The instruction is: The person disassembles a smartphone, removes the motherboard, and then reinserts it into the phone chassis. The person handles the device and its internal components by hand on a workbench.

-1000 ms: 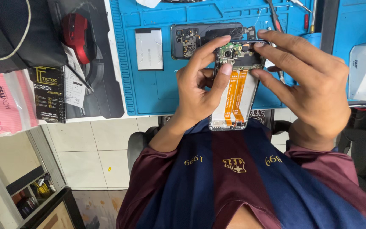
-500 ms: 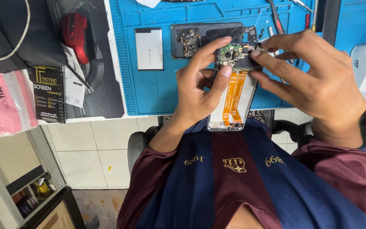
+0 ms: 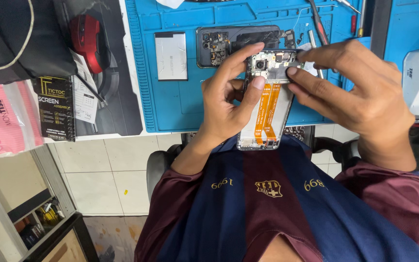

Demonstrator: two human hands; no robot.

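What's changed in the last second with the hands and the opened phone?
Little. The right hand has shifted slightly, its fingertips staying at the top edge of the opened phone by the camera board. The left hand keeps its grip on the phone's left side, thumb on the orange flex cables. The battery, the second phone and the tools on the blue mat have not moved.

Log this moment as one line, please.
left hand: grips opened phone | right hand: fingertips on its top board | below: blue mat
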